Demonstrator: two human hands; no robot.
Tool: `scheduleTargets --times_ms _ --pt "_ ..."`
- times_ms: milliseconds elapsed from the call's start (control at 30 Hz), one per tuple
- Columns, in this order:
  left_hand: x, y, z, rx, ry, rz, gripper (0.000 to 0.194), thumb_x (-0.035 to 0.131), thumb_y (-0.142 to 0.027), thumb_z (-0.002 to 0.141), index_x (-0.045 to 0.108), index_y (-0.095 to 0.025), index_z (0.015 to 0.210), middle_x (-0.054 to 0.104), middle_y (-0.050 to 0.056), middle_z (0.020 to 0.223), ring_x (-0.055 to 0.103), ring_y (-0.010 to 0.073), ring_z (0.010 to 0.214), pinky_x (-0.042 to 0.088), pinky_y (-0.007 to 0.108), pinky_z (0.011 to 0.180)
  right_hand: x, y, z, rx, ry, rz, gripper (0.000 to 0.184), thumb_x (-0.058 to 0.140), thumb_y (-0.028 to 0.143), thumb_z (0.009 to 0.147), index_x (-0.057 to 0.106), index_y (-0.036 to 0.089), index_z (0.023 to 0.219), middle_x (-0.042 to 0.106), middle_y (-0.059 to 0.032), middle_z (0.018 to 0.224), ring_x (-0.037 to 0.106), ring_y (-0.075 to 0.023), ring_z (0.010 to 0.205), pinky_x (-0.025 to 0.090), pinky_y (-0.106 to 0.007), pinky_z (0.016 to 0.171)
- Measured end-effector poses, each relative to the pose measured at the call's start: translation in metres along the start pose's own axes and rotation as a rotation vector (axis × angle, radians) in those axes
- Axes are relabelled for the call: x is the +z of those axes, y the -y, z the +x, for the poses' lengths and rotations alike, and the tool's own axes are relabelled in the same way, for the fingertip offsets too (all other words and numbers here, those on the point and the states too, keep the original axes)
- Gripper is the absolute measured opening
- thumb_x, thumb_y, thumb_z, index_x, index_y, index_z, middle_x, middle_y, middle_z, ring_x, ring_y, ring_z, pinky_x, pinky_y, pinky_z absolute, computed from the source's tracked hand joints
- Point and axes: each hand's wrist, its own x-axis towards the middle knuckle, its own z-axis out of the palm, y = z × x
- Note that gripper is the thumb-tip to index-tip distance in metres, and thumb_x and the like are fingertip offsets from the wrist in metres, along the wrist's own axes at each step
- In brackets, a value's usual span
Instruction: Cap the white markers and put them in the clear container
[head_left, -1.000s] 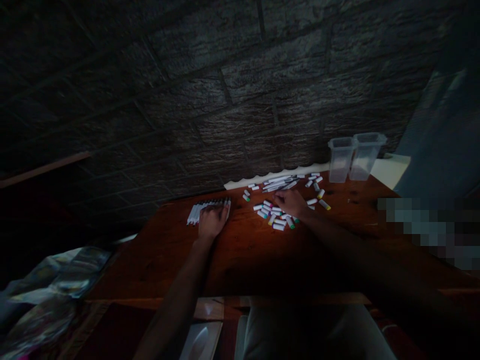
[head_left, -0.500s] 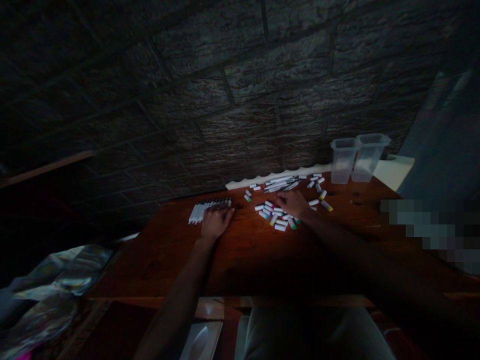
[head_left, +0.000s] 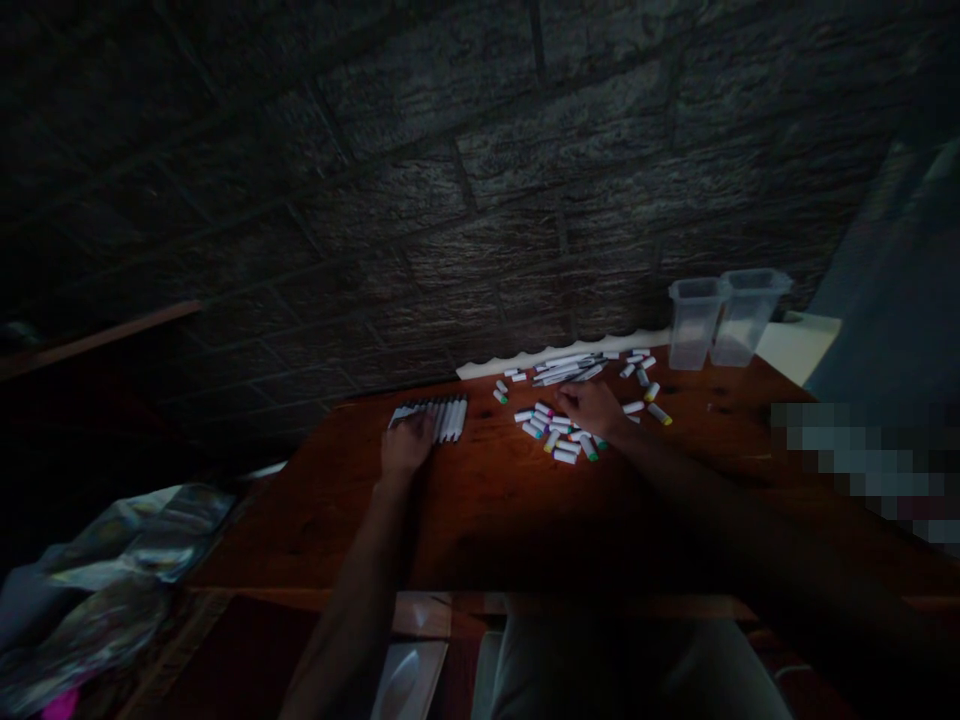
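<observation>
A row of white markers with dark tips (head_left: 452,418) lies side by side on the wooden table. Over the left part of this row rests my left hand (head_left: 407,445), touching the markers. Its fingers are bent and mostly hidden behind its back, so any grip is unclear. My right hand (head_left: 594,408) is closed, fingertips pinched together, just above a cluster of white caps with coloured ends (head_left: 566,447). What it holds, if anything, is too dark to make out. Behind it lies a loose pile of white and grey markers (head_left: 568,366).
More caps (head_left: 660,414) are scattered to the right, and a few (head_left: 500,391) lie left of the pile. Two clear plastic containers (head_left: 694,325) stand at the back right by the block wall (head_left: 510,230). Crumpled plastic bags (head_left: 142,545) lie beyond the table's left edge.
My left hand has moved from the right side of the marker row to its left side, uncovering the right-hand markers. My right hand has stayed nearly still. The view has shifted slightly.
</observation>
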Motion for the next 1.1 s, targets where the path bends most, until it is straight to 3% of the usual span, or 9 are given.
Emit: scheduleTargets --times_ms 167,300,533,867,1100 --pt "0.0 0.017 0.001 -0.096 0.043 0.037 0.048 0.033 -0.046 0.095 0.074 -0.022 0.105 0.075 0.013 0.104 0.07 0.0298 0.096 0.05 0.037 0.084 0.001 0.0 0.0 -0.002 0.002 -0.002 0.032 0.044 0.031 0.093 0.073 0.023 0.101 0.076 -0.003 0.099 0.069 -0.0174 0.089 0.045 -0.023 0.078" --pt "0.001 0.011 0.001 -0.061 0.049 0.04 0.045 0.034 -0.047 0.095 0.068 -0.028 0.117 0.071 0.008 0.116 0.067 0.0275 0.105 0.047 0.037 0.092 0.002 -0.001 0.001 0.008 0.005 -0.006 0.031 0.045 0.032 0.093 0.073 0.023 0.101 0.076 -0.0034 0.098 0.069 -0.0182 0.088 0.046 -0.024 0.076" --pt "-0.001 0.008 -0.001 -0.069 0.052 0.069 0.05 0.031 -0.05 0.095 0.073 -0.024 0.107 0.075 0.012 0.104 0.068 0.0306 0.101 0.047 0.041 0.089 0.0 0.001 0.0 0.001 0.014 -0.008 0.032 0.044 0.031 0.094 0.073 0.022 0.1 0.076 -0.0032 0.097 0.069 -0.017 0.086 0.045 -0.024 0.076" --pt "-0.004 0.003 -0.002 -0.066 0.042 0.071 0.045 0.034 -0.048 0.095 0.07 -0.028 0.113 0.072 0.008 0.114 0.065 0.0274 0.108 0.045 0.038 0.092 0.0 0.001 0.0 0.005 0.01 0.001 0.031 0.044 0.031 0.093 0.074 0.023 0.098 0.076 -0.0029 0.095 0.069 -0.017 0.083 0.045 -0.024 0.075" --pt "-0.005 0.005 -0.005 -0.173 0.023 0.093 0.053 0.03 -0.052 0.094 0.07 -0.02 0.11 0.072 0.018 0.107 0.065 0.0338 0.104 0.045 0.045 0.089 0.0 0.001 -0.001 0.022 0.012 0.003 0.032 0.044 0.032 0.092 0.074 0.023 0.098 0.076 -0.0039 0.094 0.069 -0.0187 0.084 0.045 -0.026 0.072"
